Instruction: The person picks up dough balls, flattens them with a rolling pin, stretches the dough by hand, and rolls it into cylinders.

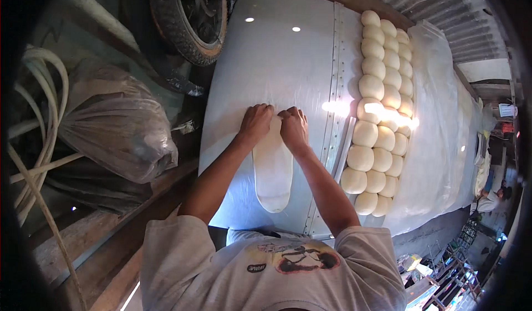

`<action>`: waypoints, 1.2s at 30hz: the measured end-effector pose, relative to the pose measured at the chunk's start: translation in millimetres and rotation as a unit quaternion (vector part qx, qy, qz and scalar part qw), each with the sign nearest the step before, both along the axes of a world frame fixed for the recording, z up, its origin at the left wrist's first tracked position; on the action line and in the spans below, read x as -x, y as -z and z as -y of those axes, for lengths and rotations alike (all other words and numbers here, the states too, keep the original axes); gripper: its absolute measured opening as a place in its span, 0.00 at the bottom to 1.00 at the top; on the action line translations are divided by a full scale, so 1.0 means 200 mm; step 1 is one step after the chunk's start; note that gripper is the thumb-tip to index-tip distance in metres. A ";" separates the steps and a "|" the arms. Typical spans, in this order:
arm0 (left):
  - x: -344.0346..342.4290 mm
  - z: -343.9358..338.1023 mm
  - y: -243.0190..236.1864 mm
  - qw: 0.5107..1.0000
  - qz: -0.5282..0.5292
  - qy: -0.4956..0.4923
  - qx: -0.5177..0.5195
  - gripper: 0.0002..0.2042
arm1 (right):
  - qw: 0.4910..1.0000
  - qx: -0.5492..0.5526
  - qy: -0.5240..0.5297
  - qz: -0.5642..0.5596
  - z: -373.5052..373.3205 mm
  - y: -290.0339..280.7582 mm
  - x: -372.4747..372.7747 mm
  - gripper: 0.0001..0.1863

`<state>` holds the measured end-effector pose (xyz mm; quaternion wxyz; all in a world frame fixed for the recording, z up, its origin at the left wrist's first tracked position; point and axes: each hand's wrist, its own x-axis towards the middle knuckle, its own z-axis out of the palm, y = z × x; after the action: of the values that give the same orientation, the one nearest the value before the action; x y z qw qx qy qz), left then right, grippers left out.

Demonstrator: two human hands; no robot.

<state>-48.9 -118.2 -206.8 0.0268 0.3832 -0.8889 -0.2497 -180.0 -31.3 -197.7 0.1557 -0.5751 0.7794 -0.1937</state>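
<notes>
The table [277, 61] has a smooth, grey metal top, crossed lengthwise by a riveted seam [334, 56]. Left of the seam, a long dough strip [273, 172] lies directly on the metal, its near end rounded. Right of it sits a thin bar [344, 147], then dough balls [384, 137] packed in touching rows. Beyond them spreads a plastic sheet [429, 144], wrinkled and translucent.

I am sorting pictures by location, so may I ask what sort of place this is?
Probably a small, makeshift bakery or dough workshop: a long, flattened piece of dough lies on a broad, smooth worktable, with rows of round, pale dough balls to the right.
</notes>
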 end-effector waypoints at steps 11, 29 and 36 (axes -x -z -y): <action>-0.36 -0.24 -0.89 0.914 -0.204 0.028 -0.350 0.12 | 0.879 -0.163 -0.262 0.362 -0.28 -0.85 0.39 0.08; -0.43 -1.10 -0.16 0.991 -0.008 -0.034 0.133 0.13 | 0.981 0.092 -0.101 -0.135 -1.20 0.01 -0.05 0.20; -0.54 -1.70 -0.03 0.984 -0.055 -0.086 0.145 0.28 | 0.977 -0.006 -0.115 -0.179 -1.59 0.09 -0.22 0.31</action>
<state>58.3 222.0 -201.4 0.1521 0.4364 -0.8764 -0.1353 -136.6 287.2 -216.5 0.0385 -0.6855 0.7243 -0.0638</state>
